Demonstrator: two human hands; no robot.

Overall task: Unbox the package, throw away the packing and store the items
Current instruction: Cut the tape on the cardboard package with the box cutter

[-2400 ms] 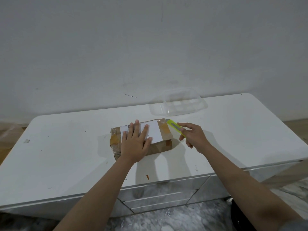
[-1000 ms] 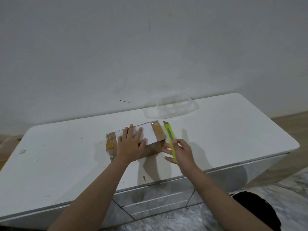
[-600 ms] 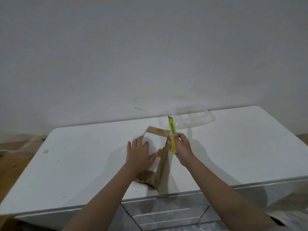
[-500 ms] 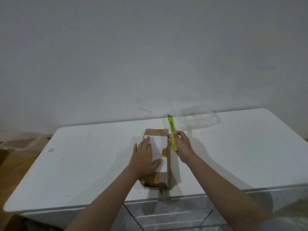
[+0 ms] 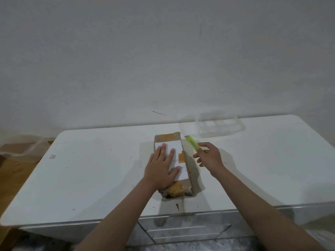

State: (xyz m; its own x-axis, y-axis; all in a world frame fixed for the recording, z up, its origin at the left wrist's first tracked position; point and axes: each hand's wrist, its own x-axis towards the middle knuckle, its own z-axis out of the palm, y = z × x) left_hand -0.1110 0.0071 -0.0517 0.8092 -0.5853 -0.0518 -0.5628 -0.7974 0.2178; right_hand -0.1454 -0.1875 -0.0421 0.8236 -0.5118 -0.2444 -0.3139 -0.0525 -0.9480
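A taped brown cardboard package with a white label (image 5: 172,160) lies lengthwise on the white counter (image 5: 90,169), still sealed. The left hand (image 5: 161,169) presses flat on it, fingers (image 5: 163,148) spread, likely pinning it for cutting. Just right of the package, the right hand (image 5: 210,157) has its fingers loosely curled around a yellow-green utility knife (image 5: 193,144), tip pointing away, presumably lining up with the package's side seam.
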